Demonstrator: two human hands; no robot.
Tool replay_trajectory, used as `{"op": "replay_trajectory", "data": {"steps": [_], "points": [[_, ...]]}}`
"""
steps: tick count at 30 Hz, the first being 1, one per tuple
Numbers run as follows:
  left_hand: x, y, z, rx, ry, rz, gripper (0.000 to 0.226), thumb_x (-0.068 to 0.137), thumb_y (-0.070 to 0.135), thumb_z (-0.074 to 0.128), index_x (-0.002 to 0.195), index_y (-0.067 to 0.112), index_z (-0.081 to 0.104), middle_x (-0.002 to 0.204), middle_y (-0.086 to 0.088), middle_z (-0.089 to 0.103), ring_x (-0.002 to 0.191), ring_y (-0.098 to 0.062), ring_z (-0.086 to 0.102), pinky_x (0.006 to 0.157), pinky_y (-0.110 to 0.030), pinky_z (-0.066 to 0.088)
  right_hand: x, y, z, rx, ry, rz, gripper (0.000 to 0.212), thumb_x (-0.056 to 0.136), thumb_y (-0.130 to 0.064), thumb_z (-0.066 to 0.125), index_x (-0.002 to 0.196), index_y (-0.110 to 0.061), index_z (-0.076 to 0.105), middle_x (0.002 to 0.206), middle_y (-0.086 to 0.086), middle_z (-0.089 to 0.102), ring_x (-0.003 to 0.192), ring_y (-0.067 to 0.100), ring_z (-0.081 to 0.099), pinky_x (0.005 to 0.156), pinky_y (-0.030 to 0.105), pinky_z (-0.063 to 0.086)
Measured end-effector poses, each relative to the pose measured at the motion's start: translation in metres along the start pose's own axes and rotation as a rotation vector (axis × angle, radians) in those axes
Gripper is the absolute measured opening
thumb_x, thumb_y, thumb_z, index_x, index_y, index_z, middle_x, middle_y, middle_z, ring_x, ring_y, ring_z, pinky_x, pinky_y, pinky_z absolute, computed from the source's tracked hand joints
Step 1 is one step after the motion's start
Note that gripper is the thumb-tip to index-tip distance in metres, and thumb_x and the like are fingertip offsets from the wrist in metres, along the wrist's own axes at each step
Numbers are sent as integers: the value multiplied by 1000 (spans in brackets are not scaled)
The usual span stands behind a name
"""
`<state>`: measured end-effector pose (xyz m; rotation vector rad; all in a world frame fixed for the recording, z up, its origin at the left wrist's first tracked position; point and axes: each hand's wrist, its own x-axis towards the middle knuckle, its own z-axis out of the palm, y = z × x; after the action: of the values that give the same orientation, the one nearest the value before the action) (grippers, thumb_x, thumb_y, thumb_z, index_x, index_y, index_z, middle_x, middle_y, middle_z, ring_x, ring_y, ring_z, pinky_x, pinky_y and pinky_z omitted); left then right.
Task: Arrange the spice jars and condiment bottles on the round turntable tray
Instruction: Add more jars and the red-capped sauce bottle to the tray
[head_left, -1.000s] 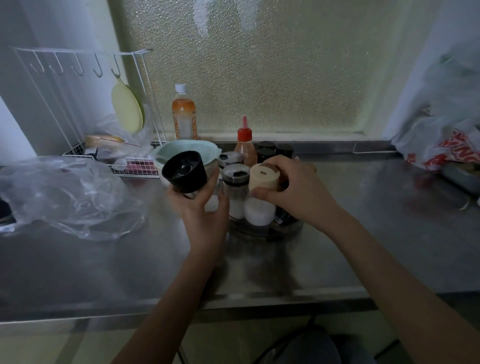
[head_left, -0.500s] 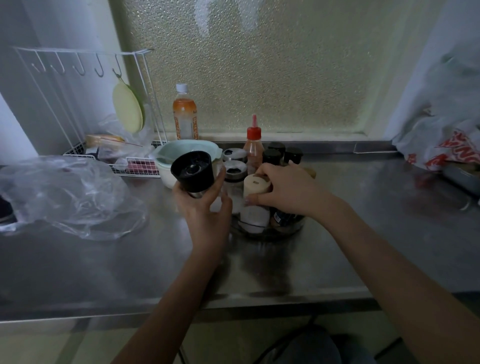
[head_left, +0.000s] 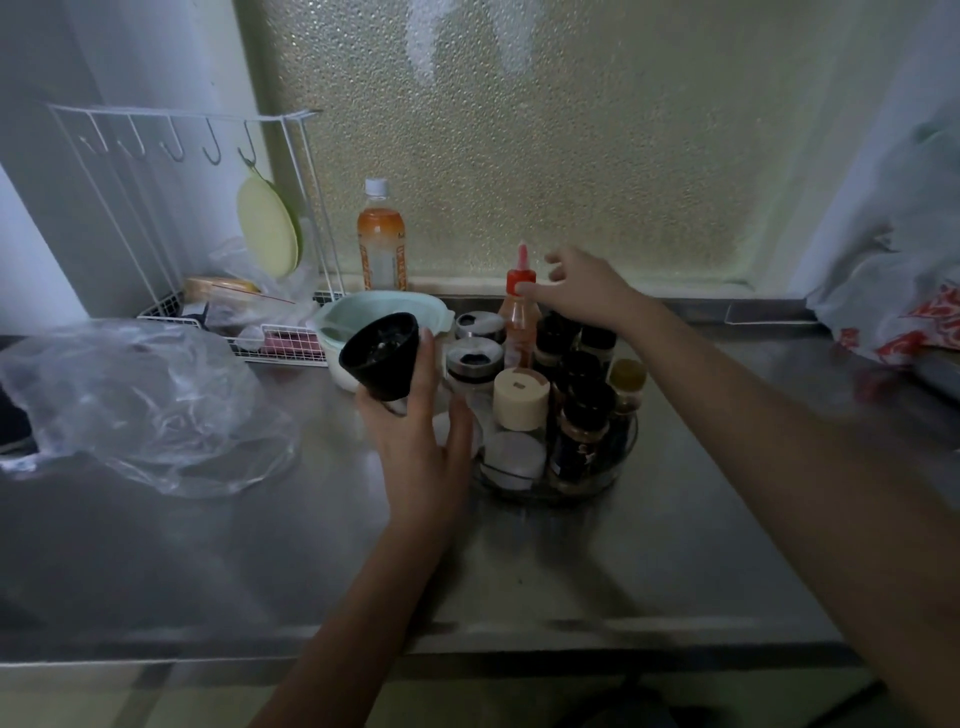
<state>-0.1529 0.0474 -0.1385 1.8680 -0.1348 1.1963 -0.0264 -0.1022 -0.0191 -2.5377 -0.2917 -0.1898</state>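
Left hand (head_left: 415, 441) grips a tilted black-capped jar (head_left: 380, 357), its body hidden.

The left hand (head_left: 415, 441) hides the body of the black-capped jar (head_left: 380, 356) it grips. The dark jars' (head_left: 576, 447) labels are unreadable, perhaps from dimness.

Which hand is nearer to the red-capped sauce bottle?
Right. The right hand reaches its cap on the sauce bottle; the left hand holds a black-capped jar, left of it.
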Motion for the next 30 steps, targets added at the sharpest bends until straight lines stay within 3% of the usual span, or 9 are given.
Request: {"op": "replay_trajectory", "data": {"steps": [3,7,10,12,14,16,18,23,30], "points": [[3,1,-1,-53,23,61,56,88,28,45,137,44,22,136,-12,21,128,5,31,105,-29,41,18,-3,16,24,-48,-34,51,82,-42,66,117,-7,56,111,12,63,102,26,59,80,33,44],[26,-1,-10,-101,52,68,53,93,27,40,139,42,17,139,-5,28,126,-25,44,94,-52,49,16,-4,14,178,-8,-114,25,83,-30,68,99,-11,63,89,8,62,84,22,59,64,27,40],[61,15,-16,-247,102,89,63,97,17,43,148,25,7,140,19,22,125,2,40,93,-33,50,9,-9,-18,401,226,-156,24,83,-27,68,104,-14,63,94,6,65,82,14,61,72,24,46],[103,21,-7,-294,109,113,79,93,5,52,147,5,-6,150,10,10,122,14,37,89,-20,48,3,-14,-46,485,377,-166,31,83,-31,68,109,-15,62,97,0,64,85,10,61,76,23,47],[148,21,13,-330,9,71,103,82,8,65,146,9,-15,156,-16,11,123,-7,50,90,-35,53,-2,-14,-69,513,493,-167,30,82,-37,67,105,-19,61,98,-1,64,90,12,61,79,25,48],[174,18,37,-307,-137,75,117,72,13,74,146,16,-17,152,-15,27,119,-33,53,92,-52,50,-9,-9,-80,494,582,-167,35,80,-42,66,105,-18,62,100,0,64,95,14,62,82,26,48],[177,17,58,-271,-271,92,114,69,5,75,148,10,-7,136,13,37,109,-23,58,93,-47,51,-17,-1,-83,459,631,-161,41,81,-45,64,107,-14,62,102,1,64,98,15,62,86,27,49],[177,6,84,-112,-460,-1,60,66,19,84,115,9,51,104,-2,59,97,-22,59,85,-43,53,-31,21,-76,404,639,-157,25,85,-35,64,99,-14,60,90,-5,58,84,6,55,65,2,38],[162,-6,89,-41,-737,-129,48,68,15,83,103,10,50,98,-9,59,89,-23,58,71,-35,52,-37,21,-59,427,557,-181,19,84,-35,66,91,-21,55,79,-16,56,67,-13,54,58,1,37]]}}
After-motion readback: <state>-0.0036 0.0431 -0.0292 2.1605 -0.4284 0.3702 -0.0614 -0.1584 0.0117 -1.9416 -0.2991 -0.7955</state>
